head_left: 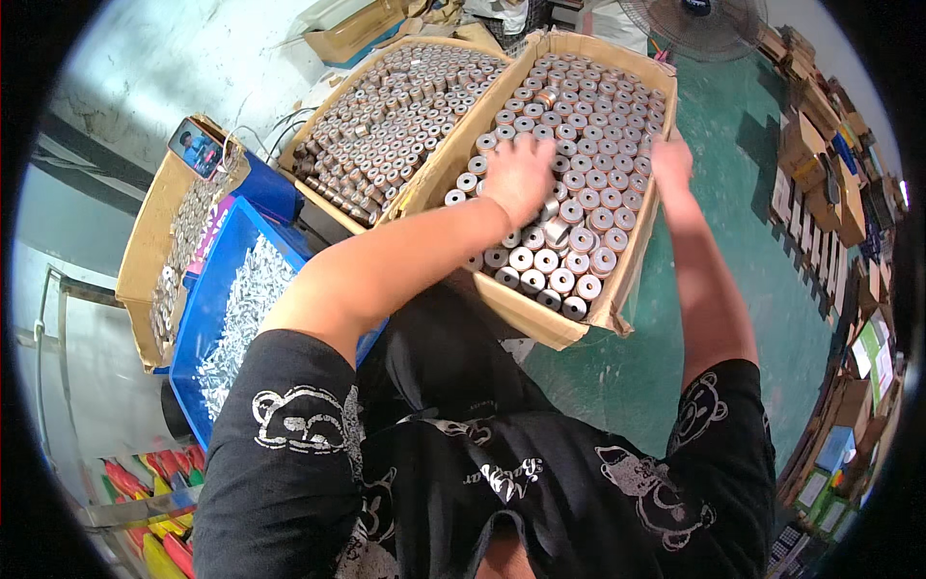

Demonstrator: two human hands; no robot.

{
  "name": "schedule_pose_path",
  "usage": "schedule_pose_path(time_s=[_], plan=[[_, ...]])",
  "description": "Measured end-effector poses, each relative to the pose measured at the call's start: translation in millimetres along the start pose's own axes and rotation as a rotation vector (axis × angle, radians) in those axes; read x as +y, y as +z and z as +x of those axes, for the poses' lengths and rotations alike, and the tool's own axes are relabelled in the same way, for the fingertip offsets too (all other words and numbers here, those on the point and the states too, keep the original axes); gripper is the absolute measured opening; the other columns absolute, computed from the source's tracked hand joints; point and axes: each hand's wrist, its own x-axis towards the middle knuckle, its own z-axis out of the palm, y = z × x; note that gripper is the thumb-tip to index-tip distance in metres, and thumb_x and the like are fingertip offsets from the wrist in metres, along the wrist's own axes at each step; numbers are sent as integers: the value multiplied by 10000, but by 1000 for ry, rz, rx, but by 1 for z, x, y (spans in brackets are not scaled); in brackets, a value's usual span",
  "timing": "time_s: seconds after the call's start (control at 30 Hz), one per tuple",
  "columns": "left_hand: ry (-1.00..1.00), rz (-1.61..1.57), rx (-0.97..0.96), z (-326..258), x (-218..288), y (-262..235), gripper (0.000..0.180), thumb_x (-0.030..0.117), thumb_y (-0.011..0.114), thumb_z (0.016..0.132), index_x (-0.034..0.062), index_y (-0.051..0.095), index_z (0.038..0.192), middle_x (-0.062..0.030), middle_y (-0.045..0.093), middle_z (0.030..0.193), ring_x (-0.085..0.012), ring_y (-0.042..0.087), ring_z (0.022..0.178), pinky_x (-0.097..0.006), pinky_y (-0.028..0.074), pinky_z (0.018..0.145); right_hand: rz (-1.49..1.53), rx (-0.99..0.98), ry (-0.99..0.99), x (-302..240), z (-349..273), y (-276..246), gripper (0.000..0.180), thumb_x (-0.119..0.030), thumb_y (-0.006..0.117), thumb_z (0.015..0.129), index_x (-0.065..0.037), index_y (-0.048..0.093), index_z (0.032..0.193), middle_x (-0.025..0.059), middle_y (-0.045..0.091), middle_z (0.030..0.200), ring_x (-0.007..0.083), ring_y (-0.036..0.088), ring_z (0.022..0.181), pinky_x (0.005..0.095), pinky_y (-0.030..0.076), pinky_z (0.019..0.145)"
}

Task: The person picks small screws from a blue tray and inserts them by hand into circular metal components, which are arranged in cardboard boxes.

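A cardboard box (pixel 540 323) in front of me holds rows of short cylindrical metal pieces (pixel 588 180), with grey ring-shaped ends, dark centre holes and brownish sides. Over its left half, my left hand (pixel 521 179) reaches down among the pieces with bent fingers. The fingertips are hidden, so what they grip cannot be made out. Just below this hand one silvery piece (pixel 556 229) lies tilted among the upright ones. My right hand (pixel 672 162) is closed on the box's right wall, near the far end.
To the left stands a second cardboard box (pixel 333 220) of similar pieces. Nearer are a blue bin (pixel 198 338) of small shiny metal parts and another carton (pixel 135 280) with a phone (pixel 196 148) above it. A fan (pixel 696 24) stands beyond; stacked cartons (pixel 801 145) line the right side.
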Motion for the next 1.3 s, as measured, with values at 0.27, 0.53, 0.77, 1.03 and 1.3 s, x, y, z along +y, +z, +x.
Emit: schedule_pose_path(time_s=[0.27,0.53,0.77,1.03,1.3], plan=[[213,-19,-229,23,-27,-2,438,179,582,849,221,515,1280,-155,516,1161,-381,461,1094,-471,387,971,-89,-4,19,-11,1,-3,475,-314,552,839,-25,548,1216,262,616,1128,423,580,1068,475,448,925],[87,-72,-358,13,-18,-77,518,365,565,891,293,418,1382,-154,381,1414,-397,429,1257,-564,337,1025,-285,175,-774,-39,-26,-18,332,-128,533,823,-56,595,1141,200,647,974,384,607,955,456,477,855],[99,15,-414,-66,-40,-187,416,310,615,851,146,565,1230,-155,484,1269,-340,571,1097,-592,424,908,-230,-932,-1401,-93,-185,-57,278,-64,557,729,-22,614,998,187,577,976,364,554,954,432,465,830],[-6,-217,-94,-226,-43,-313,368,126,651,843,93,563,1199,-161,484,1315,-351,550,1083,-426,448,911,-6,-1092,-965,-141,-161,-33,204,-147,630,829,-25,606,990,93,571,843,271,596,809,378,501,689],[-792,-148,127,-402,-58,-348,273,27,653,827,48,642,1099,-176,557,1237,-336,568,1119,-378,454,944,-16,-704,-1117,-315,-141,153,296,-283,622,855,-50,593,1036,177,671,938,326,643,849,466,509,726]])
